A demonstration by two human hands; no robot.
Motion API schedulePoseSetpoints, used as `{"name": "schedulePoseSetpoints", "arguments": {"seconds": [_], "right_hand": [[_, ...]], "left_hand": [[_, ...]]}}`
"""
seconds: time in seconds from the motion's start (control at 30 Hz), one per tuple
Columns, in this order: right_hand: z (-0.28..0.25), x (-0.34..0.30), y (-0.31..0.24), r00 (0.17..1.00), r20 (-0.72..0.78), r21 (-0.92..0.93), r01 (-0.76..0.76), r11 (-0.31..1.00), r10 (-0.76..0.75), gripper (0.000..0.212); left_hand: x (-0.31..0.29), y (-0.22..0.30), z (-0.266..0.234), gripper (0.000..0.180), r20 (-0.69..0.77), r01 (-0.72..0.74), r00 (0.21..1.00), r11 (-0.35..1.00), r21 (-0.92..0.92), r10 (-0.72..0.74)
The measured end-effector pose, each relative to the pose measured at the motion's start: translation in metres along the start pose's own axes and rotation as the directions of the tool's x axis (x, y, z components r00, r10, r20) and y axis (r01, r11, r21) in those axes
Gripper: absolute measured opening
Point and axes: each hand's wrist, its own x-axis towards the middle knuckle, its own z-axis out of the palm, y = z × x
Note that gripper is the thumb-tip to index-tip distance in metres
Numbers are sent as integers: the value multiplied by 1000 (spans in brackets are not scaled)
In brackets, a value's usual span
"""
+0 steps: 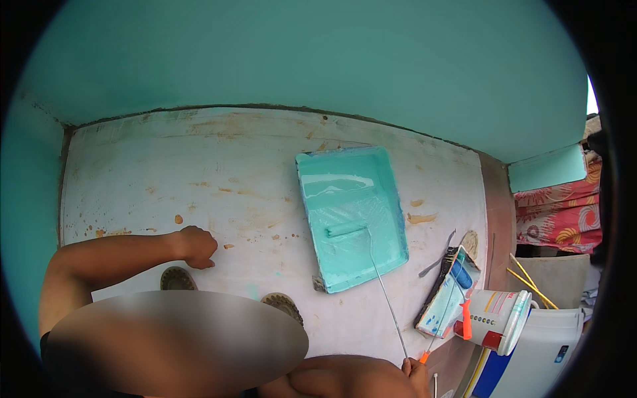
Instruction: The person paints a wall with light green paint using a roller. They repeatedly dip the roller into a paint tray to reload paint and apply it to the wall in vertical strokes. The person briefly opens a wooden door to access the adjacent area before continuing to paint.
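Observation:
My right hand (417,379), at the lower edge, is closed around the lower end of a long-rod paint roller (391,302). The roller's head (345,229) rests in turquoise paint inside a wide paint tray (403,219). Paint covers the tray's far part, and streaks mark its ribbed slope. My left hand (198,247) is curled into a loose fist over the pale floor covering, left of the tray, with nothing visible in it. An orange handle end (424,357) shows beside my right hand; I cannot tell which tool it belongs to.
A smaller paint-stained tray (438,312) with a blue roller (460,273) lies to the right, beside a tipped white bucket (501,318). Turquoise walls (318,60) border the stained floor covering (166,172). Red patterned cloth (557,215) and yellow sticks (531,282) are farther right.

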Motion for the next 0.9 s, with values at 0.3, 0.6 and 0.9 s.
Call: {"name": "schedulePoseSetpoints", "arguments": {"seconds": [0.3, 0.6, 0.9], "right_hand": [[8, -17, -42, 995, -95, 22, 5, 1000, -3, 42], [28, 25, -43, 997, -7, 71, -78, 994, 79, 42], [44, 25, -25, 994, 35, -129, 108, 986, -104, 36]], "left_hand": [[0, 7, -6, 45, -128, -78, 989, 995, -59, 70], [-2, 3, -2, 40, -18, -39, 999, 998, 38, 40], [-8, 13, 10, 34, -44, -117, 992, 993, -35, 115]]}}
